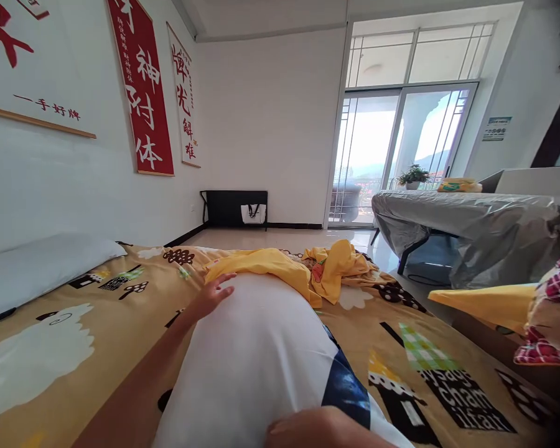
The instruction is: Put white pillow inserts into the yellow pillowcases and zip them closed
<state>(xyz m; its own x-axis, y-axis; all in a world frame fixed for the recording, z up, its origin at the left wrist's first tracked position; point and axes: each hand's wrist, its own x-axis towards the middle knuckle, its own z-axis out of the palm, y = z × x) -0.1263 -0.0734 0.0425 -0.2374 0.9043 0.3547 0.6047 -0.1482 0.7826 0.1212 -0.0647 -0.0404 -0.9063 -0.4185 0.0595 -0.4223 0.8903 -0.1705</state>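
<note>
A plump white pillow (252, 348) with a dark blue patterned patch on its right side lies lengthwise before me on the bed. Over its far end is a yellow cloth (266, 261), bunched up toward the right; whether the pillow's end is inside it I cannot tell. My left hand (217, 294) rests at the pillow's far left edge, fingers apart, close to the yellow cloth. At the bottom of the view my right hand (324, 428) is on the pillow's near part. Its fingers are cut off by the frame and blurred.
The bed has a tan printed sheet (135, 336). Another white pillow (51, 261) lies at left by the wall. On the right are a plaid cushion (553, 311), a yellow cloth piece (485, 302) and a plastic-covered table (466, 211). A white bag (253, 214) stands beyond the bed.
</note>
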